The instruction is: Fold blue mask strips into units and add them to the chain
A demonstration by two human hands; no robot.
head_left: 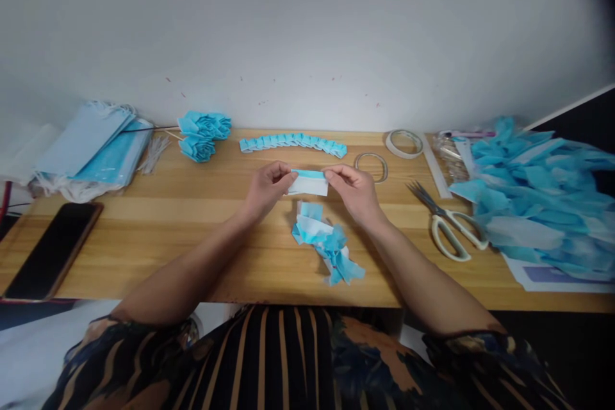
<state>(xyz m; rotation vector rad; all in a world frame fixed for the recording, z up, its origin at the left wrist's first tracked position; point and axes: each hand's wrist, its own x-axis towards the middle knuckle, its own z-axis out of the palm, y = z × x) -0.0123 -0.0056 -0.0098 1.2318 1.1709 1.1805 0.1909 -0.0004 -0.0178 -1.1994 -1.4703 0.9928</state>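
Observation:
Between my two hands is a small white piece of mask fabric (308,186), its upper edge folded over to show a blue strip. My left hand (269,189) pinches its left end between thumb and fingers. At the opposite end, my right hand (354,191) pinches the upper corner. Just below lies a loose heap of blue and white fabric pieces (327,237) on the wooden table (230,230). Beyond my hands, a curved row of folded blue pieces (293,140) rests near the wall.
Left: face masks (91,141), blue fabric flowers (204,131) on stems, thin white strips (154,152) and a phone (52,250). Right: a thin tape ring (385,170), a tape roll (418,154), scissors (439,210) with open blades, and a big pile of blue fabric (542,198).

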